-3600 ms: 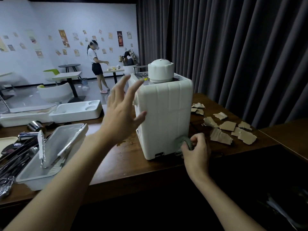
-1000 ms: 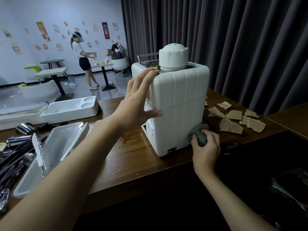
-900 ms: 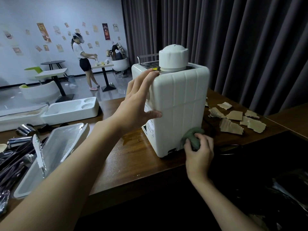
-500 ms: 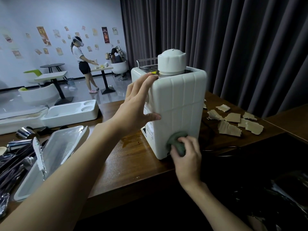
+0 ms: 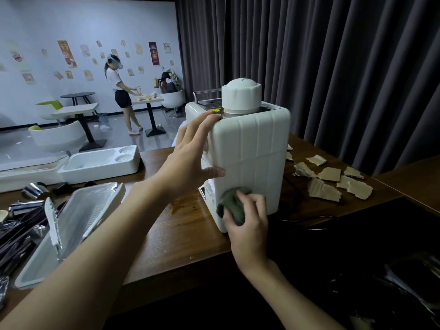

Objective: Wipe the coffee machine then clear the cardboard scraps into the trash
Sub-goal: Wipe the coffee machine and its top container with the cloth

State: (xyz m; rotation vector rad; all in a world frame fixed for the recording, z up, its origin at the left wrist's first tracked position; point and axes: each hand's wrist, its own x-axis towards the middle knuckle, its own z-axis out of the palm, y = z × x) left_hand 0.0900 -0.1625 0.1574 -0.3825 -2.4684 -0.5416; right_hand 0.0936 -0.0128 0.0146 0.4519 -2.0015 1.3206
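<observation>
Head camera, nearest first. Found the right hand (image 5: 247, 225) at the near edge of the table (image 5: 181, 241), fingers curled round a wadded green cloth (image 5: 232, 207) and pressing it against the lower near face of the coffee machine (image 5: 252, 160). Found the left hand (image 5: 190, 158) a little farther in, unclenched and gripping nothing, fingers straight along the machine's left near corner, fingertips up at its top edge, thumb laid across the near face. Noted the machine upright close to the table's near edge, white and ribbed, with a round white cap (image 5: 241, 96) on top. Spotted a brown wet stain (image 5: 183, 206) on the wood just left of its base. Saw, toward the near left corner, a white plastic box (image 5: 78, 225) with its lid tilted open, and beside it a heap of metal utensils (image 5: 19, 232). Saw a long white tray (image 5: 100, 161) with two round wells farther along the left side. Noted torn cardboard scraps (image 5: 323, 192) lying flat toward the table's right edge, beyond the machine and well apart from both hands. Made out dark glossy plastic (image 5: 409, 289) below the table's right end; could not tell what. Saw a dark pleated curtain (image 5: 333, 67) behind, and at far left another person (image 5: 119, 91) standing at a small table before a wall of posters.
</observation>
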